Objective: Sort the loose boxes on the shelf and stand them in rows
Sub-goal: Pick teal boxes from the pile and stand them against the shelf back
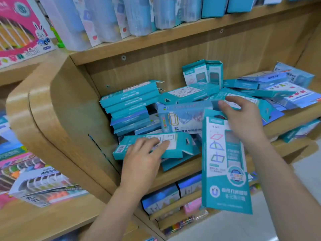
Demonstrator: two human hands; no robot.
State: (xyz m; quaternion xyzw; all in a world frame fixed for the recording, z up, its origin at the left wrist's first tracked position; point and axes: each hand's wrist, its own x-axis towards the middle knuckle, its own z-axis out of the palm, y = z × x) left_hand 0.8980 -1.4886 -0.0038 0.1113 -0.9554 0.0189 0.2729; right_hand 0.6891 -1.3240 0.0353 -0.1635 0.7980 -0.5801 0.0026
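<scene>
Shelf: light wood-grain board, rounded side panel at left, screw heads in the back panel.
Loose boxes: flat teal-and-white cardboard cartons with hang-tab ends, heaped at all angles on the shelf; two stand upright at the back.
Left stack: about seven such cartons lying flat on one another against the side panel.
Left hand: palm down, fingers spread flat on a teal carton with a barcode at the shelf front; pressing, not clearly gripping.
Right hand: fingers curled, pinching the top of a long teal box printed with shape diagrams, which hangs down before the shelf edge.
Above: translucent blue packs in a row.
Left side: pink rabbit toy box.
Below: more boxed goods, partly hidden by the held box.
</scene>
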